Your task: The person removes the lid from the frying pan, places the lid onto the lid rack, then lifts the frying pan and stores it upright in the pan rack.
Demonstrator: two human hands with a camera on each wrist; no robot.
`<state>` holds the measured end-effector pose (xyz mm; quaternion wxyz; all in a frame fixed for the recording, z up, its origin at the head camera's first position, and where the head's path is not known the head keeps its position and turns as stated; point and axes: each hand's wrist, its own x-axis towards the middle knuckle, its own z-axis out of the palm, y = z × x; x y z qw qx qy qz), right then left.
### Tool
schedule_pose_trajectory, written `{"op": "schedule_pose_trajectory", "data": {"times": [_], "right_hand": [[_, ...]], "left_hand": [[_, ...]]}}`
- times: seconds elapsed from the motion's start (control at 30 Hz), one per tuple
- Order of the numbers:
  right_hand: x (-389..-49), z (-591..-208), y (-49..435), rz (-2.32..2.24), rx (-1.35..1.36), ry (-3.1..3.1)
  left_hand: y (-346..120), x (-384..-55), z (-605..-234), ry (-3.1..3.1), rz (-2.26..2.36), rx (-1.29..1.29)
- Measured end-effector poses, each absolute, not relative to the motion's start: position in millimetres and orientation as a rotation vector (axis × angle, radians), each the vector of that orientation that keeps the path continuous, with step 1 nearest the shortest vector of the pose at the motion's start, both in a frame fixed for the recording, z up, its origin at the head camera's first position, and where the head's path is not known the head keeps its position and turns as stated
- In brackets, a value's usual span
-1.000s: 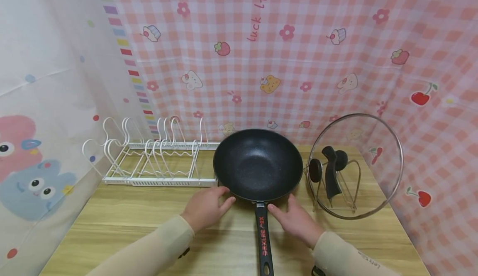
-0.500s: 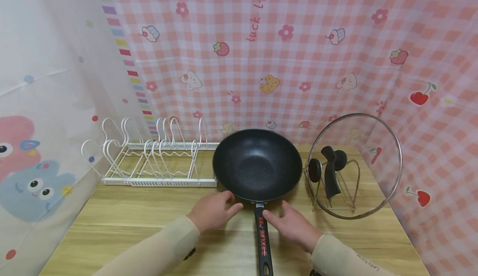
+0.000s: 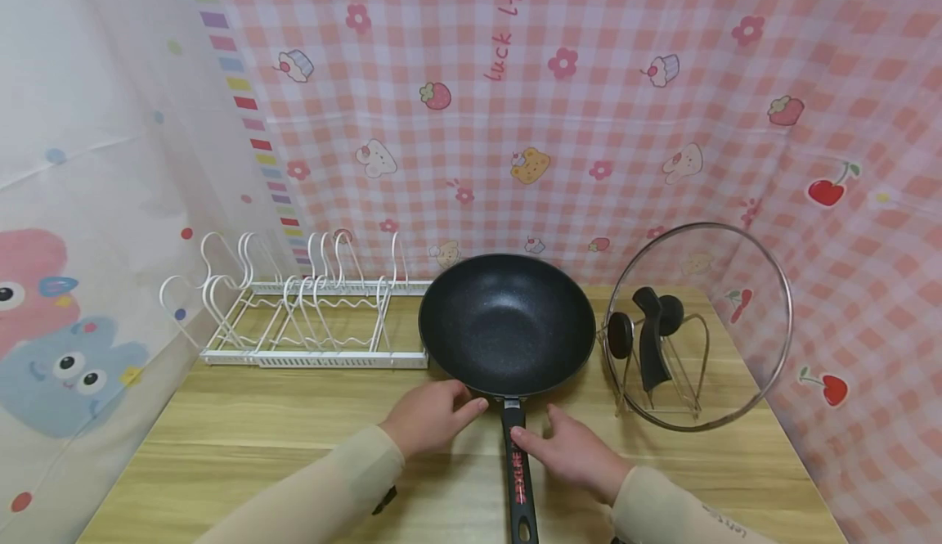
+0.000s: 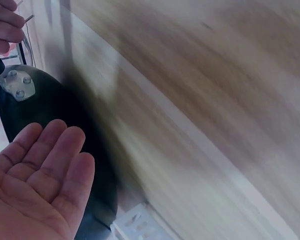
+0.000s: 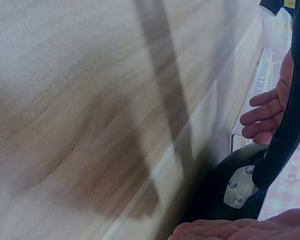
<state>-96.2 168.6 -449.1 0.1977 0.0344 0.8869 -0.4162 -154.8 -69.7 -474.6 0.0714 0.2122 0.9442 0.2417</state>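
A black wok (image 3: 508, 323) with a long black handle (image 3: 518, 478) sits at the middle of the wooden table, its handle pointing toward me. My left hand (image 3: 434, 417) is beside the wok's near rim, left of the handle; in the left wrist view its fingers (image 4: 65, 155) are nearly straight, palm showing, next to the wok's dark underside. To the right of the handle is my right hand (image 3: 577, 450), its thumb tip overlapping the handle in the head view. The right wrist view shows that hand's fingers (image 5: 220, 231) extended, with the riveted handle bracket (image 5: 240, 186) above them.
A white wire rack (image 3: 316, 359) with upright loops stands left of the wok, close to its rim. On the right, a metal wire stand (image 3: 702, 364) bears a large glass lid (image 3: 787, 348) and black-handled pieces. A pink checked cloth (image 3: 471, 135) hangs behind.
My left hand has slid right along the near rim toward the handle. My right hand has shifted slightly left and nearer, its thumb now over the handle. The wok has stayed put.
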Motion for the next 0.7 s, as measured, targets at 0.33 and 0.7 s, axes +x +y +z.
{"op": "schedule_pose_trajectory", "data": {"times": [0.33, 0.7], "right_hand": [[-90.1, -453.7, 165.7, -1.175, 0.056, 2.472], [-85.9, -455.8, 161.9, -1.174, 0.047, 2.440]], "left_hand": [[-63.2, -154.5, -478.5, 2.776, 0.815, 0.592], [-52.0, -151.2, -479.1, 2.684, 0.920, 0.507]]}}
